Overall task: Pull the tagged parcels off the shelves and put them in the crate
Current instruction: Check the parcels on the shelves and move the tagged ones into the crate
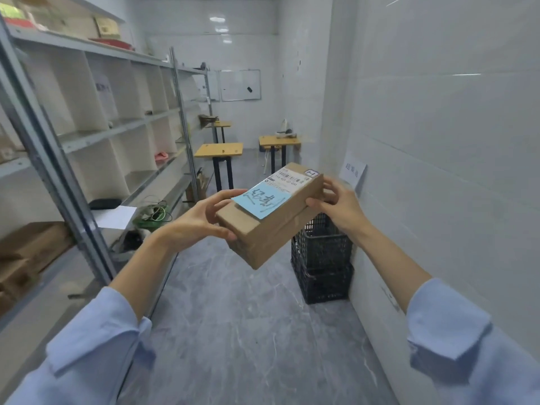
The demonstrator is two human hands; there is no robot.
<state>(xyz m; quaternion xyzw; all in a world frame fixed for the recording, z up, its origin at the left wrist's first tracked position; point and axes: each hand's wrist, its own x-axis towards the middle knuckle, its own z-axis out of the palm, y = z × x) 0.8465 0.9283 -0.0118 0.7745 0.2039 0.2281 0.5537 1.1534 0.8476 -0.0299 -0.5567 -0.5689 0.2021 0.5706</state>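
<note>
A person holds a brown cardboard parcel [271, 214] in the air with both hands, above the grey floor [248, 331] of a narrow room. The left hand [201, 222] grips the near end of the parcel, thumb across the top edge and fingers curled under the side. The right hand [339, 204] clasps the far end, its thumb pressed on the side face and the fingers spread loosely around the far corner. Both sleeves are light blue and rolled back at the forearm.

On top of the parcel lies a blue note [261, 203] with handwriting, and just beyond it a white shipping label [287, 178] with a small square sticker at the far corner. The parcel is tilted, its far end higher than the near end.

The black crate [321, 258] stands on the floor below and behind the parcel, against the white wall on the right; it looks like two crates stacked. The parcel overlaps the crate's upper left rim in the view, but is held clear of it.

To the left of the parcel runs a grey metal shelf rack [96, 135] with white dividers. Beyond the parcel stand small wooden tables [219, 149], and a paper sign [353, 170] hangs on the wall above the crate.
</note>
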